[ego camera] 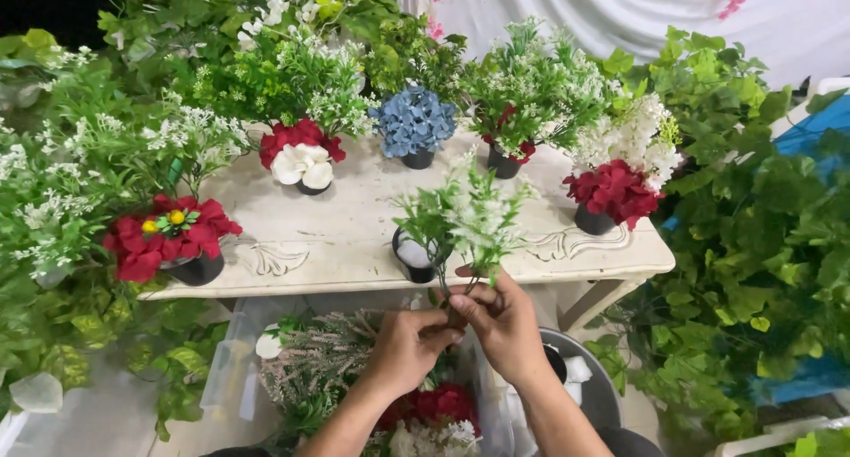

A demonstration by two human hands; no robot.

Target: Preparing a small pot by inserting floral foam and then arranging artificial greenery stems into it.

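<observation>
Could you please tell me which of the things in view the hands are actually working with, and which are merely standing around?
In hand:
- left hand and right hand, both on the stem
- green-and-white artificial flower sprig
- small empty black pot just behind

Standing about:
- blue hydrangea pot
- red-and-white flower pot
- red flower pot
- carved white table

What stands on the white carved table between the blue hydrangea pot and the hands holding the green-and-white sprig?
In the head view, only a small black pot near the white carved table's front edge; the tabletop behind it is bare up to the blue hydrangea pot.
</observation>
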